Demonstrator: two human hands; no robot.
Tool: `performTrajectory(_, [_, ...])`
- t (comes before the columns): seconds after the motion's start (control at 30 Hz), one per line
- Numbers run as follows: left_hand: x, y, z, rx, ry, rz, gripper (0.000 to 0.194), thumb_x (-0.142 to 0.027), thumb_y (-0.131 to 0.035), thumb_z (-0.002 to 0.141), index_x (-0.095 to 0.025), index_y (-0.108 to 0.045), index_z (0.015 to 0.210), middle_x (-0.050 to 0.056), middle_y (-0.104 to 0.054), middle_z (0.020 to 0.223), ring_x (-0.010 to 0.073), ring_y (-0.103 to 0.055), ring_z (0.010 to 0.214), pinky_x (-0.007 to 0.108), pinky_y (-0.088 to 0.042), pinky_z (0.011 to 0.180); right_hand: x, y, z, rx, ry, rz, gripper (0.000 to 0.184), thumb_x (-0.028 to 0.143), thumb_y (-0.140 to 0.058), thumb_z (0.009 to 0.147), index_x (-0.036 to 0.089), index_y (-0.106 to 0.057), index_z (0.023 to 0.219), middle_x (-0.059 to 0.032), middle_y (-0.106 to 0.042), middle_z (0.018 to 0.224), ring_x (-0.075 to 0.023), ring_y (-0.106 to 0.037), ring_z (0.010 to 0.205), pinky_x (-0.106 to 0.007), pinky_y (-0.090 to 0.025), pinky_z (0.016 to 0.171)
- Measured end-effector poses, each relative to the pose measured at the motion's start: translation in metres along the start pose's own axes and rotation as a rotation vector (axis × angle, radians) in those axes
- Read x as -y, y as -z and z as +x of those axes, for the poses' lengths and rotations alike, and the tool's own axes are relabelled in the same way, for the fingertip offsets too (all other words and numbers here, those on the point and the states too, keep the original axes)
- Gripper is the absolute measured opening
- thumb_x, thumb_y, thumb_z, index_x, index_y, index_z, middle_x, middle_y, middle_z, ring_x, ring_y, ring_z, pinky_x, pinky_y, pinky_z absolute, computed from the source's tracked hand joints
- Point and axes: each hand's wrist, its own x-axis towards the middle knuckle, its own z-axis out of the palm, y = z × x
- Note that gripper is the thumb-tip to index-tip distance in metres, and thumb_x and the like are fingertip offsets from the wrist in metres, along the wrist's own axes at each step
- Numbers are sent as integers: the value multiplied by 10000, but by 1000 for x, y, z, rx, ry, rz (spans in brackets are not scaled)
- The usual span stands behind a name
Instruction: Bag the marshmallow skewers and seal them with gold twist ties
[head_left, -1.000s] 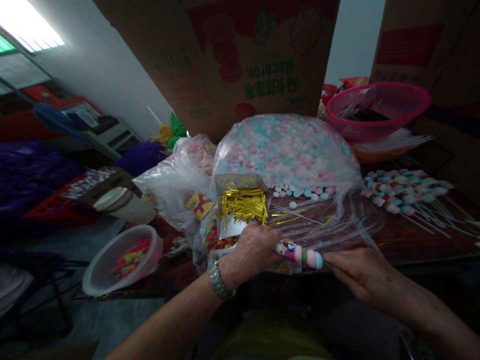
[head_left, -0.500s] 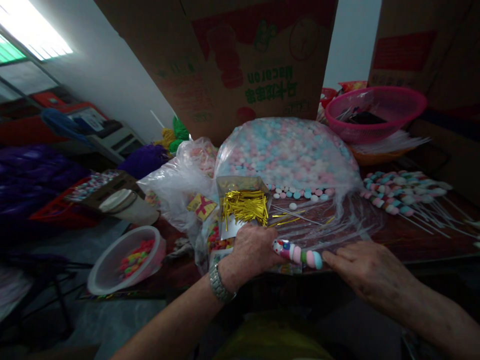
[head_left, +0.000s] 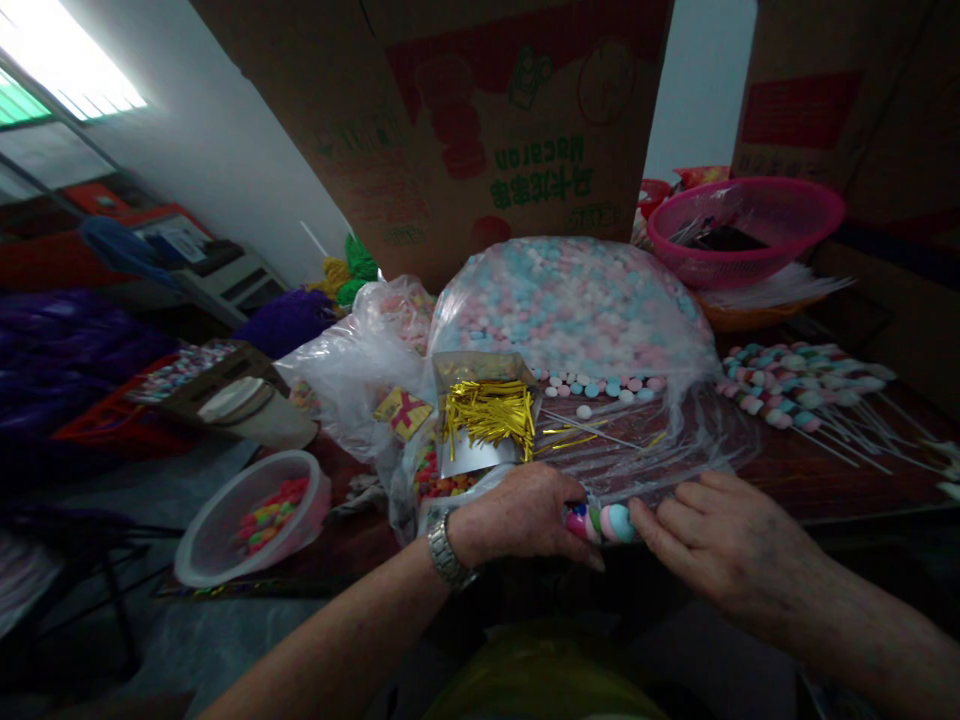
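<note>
A skewer of pink, white and blue marshmallow candy (head_left: 601, 523) lies across the front of the table, its left end under my left hand (head_left: 521, 515). That hand closes over it, with a metal wristwatch (head_left: 450, 553) on the wrist. My right hand (head_left: 720, 540) is beside the blue end, fingertips touching the candy, fingers apart. Clear plastic film (head_left: 645, 470) lies just behind both hands. An open box of gold twist ties (head_left: 487, 415) stands just beyond my left hand. Behind it bulges a big clear bag of pink and blue marshmallows (head_left: 577, 310).
Finished candy skewers (head_left: 795, 390) lie at the right on the wooden table (head_left: 825, 475). A pink basket (head_left: 742, 230) sits at back right. A plastic tub of colourful candy (head_left: 251, 520) is at front left. Large cardboard boxes (head_left: 480, 130) rise behind.
My hands have come closer together over the skewer, and my left hand now covers its left end. The skewer has shifted slightly down and toward the right.
</note>
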Motion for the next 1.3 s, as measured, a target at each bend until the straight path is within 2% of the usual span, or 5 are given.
performTrajectory(0.33, [-16,-19,8,-178,-57,311,396,-572,-613,731,-184,-638,805,61,-690,769,233,-639,698,283,-432,597,11,-28,11,354,-369,506,126,143,-495,839,179,-579,753,-2,-622,659,-152,-551,568,-299,-238,523])
performTrajectory(0.7, [-16,-27,11,-170,-28,232,276,-403,-541,810,-212,-610,997,56,-690,782,244,-655,716,296,-461,606,17,-43,15,246,-409,612,251,173,-401,887,166,-580,712,-48,-627,696,-166,-539,647,-295,-312,610])
performTrajectory(0.9, [6,9,-16,-275,-161,-88,856,-526,-654,725,-166,-263,1396,108,-628,1136,247,-597,1007,313,-466,822,2,-41,12,177,-538,992,330,325,-358,962,166,-553,747,8,-551,666,-107,-500,620,-222,-349,582])
performTrajectory(1.1, [21,12,-38,110,-64,-428,355,-483,-376,910,-173,-515,1014,9,-605,815,110,-556,603,206,-414,525,-11,-18,17,142,-485,899,336,355,-367,970,176,-585,789,3,-562,698,-112,-513,673,-224,-362,618])
performTrajectory(1.3, [15,-25,-31,106,127,-770,314,-492,-366,901,-192,-453,867,-48,-501,648,66,-451,461,175,-321,408,-5,-32,34,247,-431,836,352,338,-353,963,174,-604,780,-21,-597,708,-132,-524,666,-260,-396,646])
